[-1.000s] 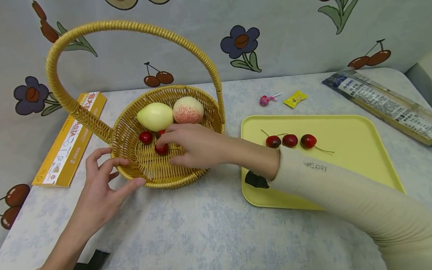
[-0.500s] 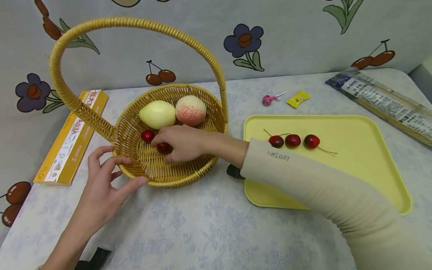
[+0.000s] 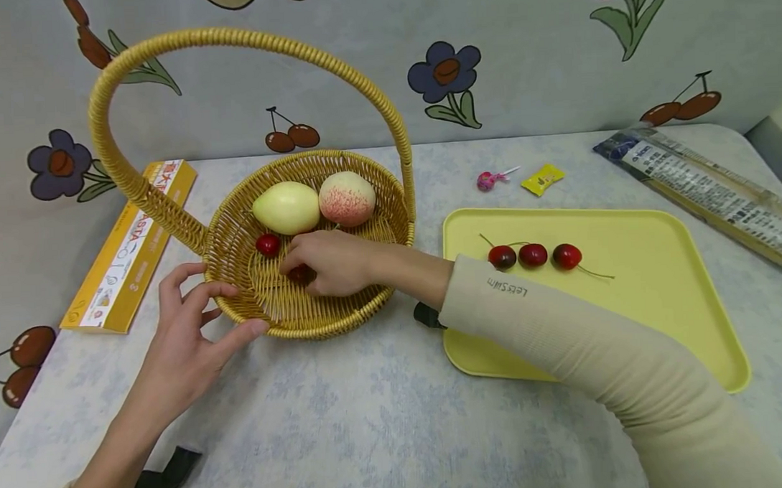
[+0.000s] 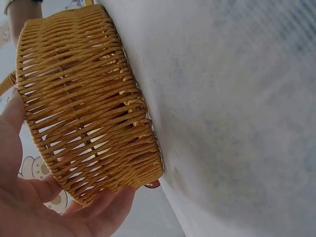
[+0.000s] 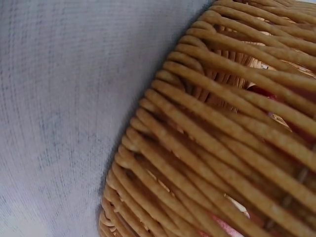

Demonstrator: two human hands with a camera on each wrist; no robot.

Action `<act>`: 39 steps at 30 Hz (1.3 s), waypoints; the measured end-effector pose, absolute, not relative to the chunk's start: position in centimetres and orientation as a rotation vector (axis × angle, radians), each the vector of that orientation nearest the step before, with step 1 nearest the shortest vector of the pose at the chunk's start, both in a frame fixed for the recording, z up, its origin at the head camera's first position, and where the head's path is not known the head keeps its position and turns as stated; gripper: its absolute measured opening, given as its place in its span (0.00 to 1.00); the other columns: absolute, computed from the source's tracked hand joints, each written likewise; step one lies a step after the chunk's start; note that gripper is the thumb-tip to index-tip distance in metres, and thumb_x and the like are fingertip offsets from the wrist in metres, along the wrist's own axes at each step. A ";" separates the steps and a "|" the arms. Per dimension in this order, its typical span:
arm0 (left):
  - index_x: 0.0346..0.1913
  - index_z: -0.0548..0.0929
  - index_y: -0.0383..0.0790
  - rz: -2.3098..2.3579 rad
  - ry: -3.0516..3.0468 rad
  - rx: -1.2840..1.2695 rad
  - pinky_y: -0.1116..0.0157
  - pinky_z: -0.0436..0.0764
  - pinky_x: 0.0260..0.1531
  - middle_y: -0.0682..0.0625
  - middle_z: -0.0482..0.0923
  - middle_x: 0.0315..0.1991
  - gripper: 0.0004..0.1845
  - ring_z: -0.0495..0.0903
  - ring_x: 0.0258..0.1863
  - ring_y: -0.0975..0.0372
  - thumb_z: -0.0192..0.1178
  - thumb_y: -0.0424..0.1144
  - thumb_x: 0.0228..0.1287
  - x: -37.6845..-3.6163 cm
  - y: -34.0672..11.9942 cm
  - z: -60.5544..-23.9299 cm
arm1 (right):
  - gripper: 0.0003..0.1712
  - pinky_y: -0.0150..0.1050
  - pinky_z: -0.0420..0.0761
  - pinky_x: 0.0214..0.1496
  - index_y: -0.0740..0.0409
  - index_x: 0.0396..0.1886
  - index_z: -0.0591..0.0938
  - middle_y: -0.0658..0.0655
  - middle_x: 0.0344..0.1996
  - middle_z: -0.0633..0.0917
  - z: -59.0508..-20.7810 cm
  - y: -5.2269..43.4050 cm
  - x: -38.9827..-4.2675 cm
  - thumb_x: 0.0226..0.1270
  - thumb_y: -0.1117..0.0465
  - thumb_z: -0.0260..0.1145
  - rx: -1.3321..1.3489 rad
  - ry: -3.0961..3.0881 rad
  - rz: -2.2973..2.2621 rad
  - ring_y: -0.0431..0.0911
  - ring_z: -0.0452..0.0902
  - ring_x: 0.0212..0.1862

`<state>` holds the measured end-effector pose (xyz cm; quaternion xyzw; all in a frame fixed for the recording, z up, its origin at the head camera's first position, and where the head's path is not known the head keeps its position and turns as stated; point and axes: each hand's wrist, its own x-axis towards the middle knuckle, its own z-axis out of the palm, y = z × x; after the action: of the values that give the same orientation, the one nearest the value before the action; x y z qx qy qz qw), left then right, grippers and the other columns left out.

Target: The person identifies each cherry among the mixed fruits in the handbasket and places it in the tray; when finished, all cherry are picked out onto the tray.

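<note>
In the head view, my left hand (image 3: 187, 330) grips the near left rim of a woven basket (image 3: 316, 329), its thumb along the front edge; the left wrist view shows its fingers spread round the wicker side (image 4: 89, 108). My right hand (image 3: 336, 264) reaches down inside the basket, thumb and fingers pinching a dark red cherry (image 3: 299, 274) that they partly cover. Another cherry (image 3: 268, 245) lies just left of the fingertips. Behind the hand sit a pale yellow-green fruit (image 3: 288, 208) and a pink-speckled peach (image 3: 347, 199). Wicker (image 5: 222, 123) hides the right fingers in the right wrist view.
A yellow tray (image 3: 645, 300) on the right bears three stemmed cherries (image 3: 532, 255), with the right sleeve crossing over it. Behind it lie a lollipop (image 3: 487, 181), a yellow-wrapped candy (image 3: 542, 180) and a long plastic packet (image 3: 699, 190). A pasta box (image 3: 129, 253) lies left; the tall handle (image 3: 241, 37) arches overhead.
My right hand has closed in round the cherry, which has shifted slightly toward the near side of the basket. Another cherry behind it is now hidden by the hand. The left hand keeps its grip.
</note>
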<state>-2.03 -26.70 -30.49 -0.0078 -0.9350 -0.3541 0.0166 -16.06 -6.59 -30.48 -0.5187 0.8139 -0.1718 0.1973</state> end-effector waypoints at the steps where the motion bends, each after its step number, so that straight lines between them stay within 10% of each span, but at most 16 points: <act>1: 0.49 0.75 0.31 -1.098 -2.906 -0.027 0.39 0.74 0.51 0.39 0.45 0.70 0.24 0.63 0.61 0.44 0.72 0.43 0.60 -2.0 -26.7 -30.5 | 0.24 0.33 0.68 0.62 0.53 0.63 0.79 0.51 0.57 0.79 -30.5 -6.6 -16.1 0.66 0.65 0.66 -1.456 2.275 -0.479 0.42 0.71 0.59; 8: 0.49 0.75 0.32 -1.092 -2.897 -0.045 0.39 0.74 0.50 0.40 0.46 0.69 0.23 0.65 0.60 0.44 0.72 0.42 0.59 -2.1 -26.7 -30.5 | 0.18 0.34 0.70 0.52 0.51 0.49 0.85 0.49 0.42 0.81 -30.7 -6.6 -16.1 0.62 0.71 0.63 -1.494 2.260 -0.464 0.41 0.72 0.46; 39: 0.49 0.75 0.32 -1.063 -2.910 -0.041 0.39 0.72 0.50 0.38 0.45 0.70 0.24 0.62 0.61 0.41 0.73 0.44 0.59 -2.1 -26.8 -30.5 | 0.21 0.31 0.70 0.55 0.58 0.59 0.80 0.52 0.53 0.80 -28.0 -1.8 -13.4 0.67 0.60 0.66 -1.500 2.378 -0.961 0.40 0.72 0.51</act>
<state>-2.11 -26.80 -30.52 -0.0131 -0.9390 -0.3430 0.0217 -13.39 -1.75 -28.03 -0.5030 0.7974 -0.3224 0.0849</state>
